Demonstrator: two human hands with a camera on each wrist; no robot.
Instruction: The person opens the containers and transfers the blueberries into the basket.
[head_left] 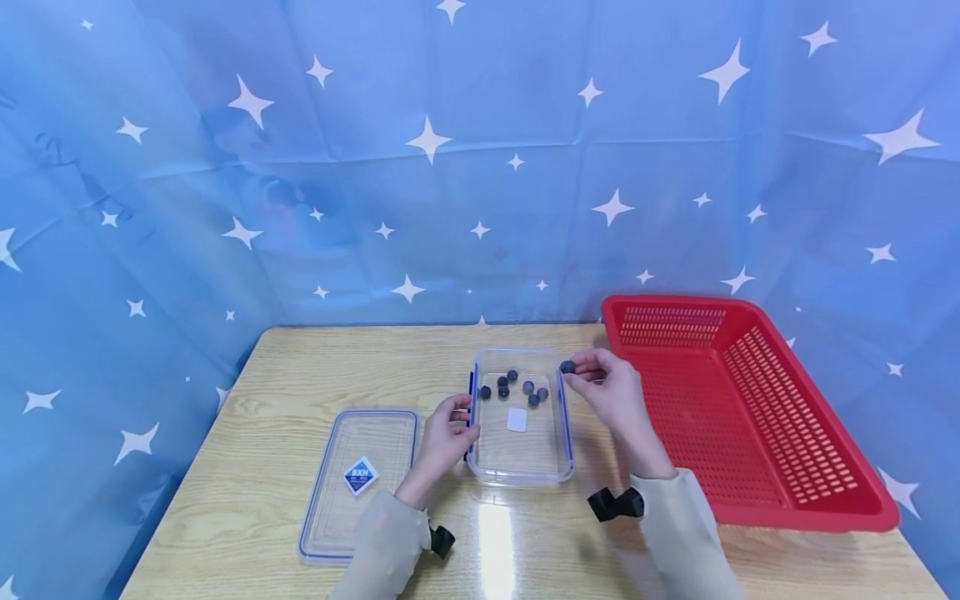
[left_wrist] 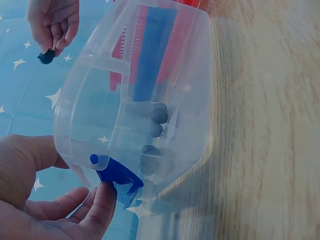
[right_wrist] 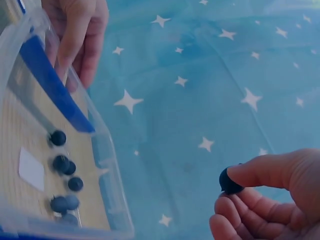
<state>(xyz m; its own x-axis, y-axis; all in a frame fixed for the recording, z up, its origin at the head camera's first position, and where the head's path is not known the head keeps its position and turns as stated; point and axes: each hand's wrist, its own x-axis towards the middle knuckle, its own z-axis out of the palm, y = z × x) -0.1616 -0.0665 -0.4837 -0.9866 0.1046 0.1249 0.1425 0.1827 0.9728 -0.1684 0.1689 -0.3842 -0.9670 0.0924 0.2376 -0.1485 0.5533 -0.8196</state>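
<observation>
A clear plastic food container with blue side clips stands on the table, several dark blueberries loose inside it beside a white square label. My left hand holds its left wall, thumb over the rim and fingers outside by the blue clip. Between thumb and fingertips, my right hand pinches a single blueberry near the container's upper right corner. In the left wrist view that blueberry is apart from the container wall.
To the right, a large red plastic basket with slotted walls sits on the wooden table. The clear lid, blue-edged with a diamond sticker, lies left of the container. A blue star-patterned curtain hangs behind.
</observation>
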